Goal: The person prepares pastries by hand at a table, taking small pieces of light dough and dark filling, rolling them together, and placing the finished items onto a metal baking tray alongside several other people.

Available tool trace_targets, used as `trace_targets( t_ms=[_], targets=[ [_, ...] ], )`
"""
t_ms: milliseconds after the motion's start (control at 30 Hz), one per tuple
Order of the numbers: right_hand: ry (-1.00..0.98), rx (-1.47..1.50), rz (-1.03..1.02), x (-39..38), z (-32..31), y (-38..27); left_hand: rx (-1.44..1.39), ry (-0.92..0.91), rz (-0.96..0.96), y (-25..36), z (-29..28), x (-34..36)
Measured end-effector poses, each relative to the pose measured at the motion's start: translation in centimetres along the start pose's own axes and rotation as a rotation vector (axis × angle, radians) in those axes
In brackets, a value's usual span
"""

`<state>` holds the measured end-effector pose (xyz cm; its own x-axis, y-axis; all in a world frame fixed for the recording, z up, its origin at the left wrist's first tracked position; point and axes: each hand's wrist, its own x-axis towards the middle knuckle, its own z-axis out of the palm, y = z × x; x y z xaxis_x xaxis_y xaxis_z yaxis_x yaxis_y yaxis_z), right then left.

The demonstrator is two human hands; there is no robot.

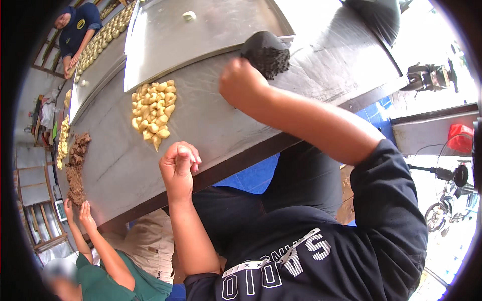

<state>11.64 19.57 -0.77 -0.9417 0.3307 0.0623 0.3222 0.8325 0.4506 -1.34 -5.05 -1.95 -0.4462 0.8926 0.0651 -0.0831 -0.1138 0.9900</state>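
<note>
My left hand is held over the table's near edge with its fingers curled in and the thumb against them. Whatever it may hold is hidden. Out over the table my right hand is closed, slightly blurred, beside a mound of black, crumbly paste. I cannot make out what its fingers hold. A heap of small, pale yellow dough pieces lies on the metal table, beyond my left hand.
A large metal tray at the back carries one small pale dough ball. Farther left stands a tray with rows of dough balls, where a person works. At the lower left, another person's hands touch a brown crumbly mass.
</note>
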Motion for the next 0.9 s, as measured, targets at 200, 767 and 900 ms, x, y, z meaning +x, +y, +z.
trace_targets(
  t_ms=[200, 767, 900],
  targets=[
    [0.311, 0.134, -0.026, -10.2, -0.5, 1.7, 0.207, -0.079, 0.0, 1.6, 2.1, -0.8],
    [0.371, 0.602, 0.116, -8.4, 0.5, 4.8, 0.829, -0.162, 0.32, 0.7, 3.1, 2.2],
    [0.416, 0.737, -0.014, -8.4, -0.4, 2.7, 0.697, -0.249, 0.195, 1.5, 1.8, 1.9]
  ],
)
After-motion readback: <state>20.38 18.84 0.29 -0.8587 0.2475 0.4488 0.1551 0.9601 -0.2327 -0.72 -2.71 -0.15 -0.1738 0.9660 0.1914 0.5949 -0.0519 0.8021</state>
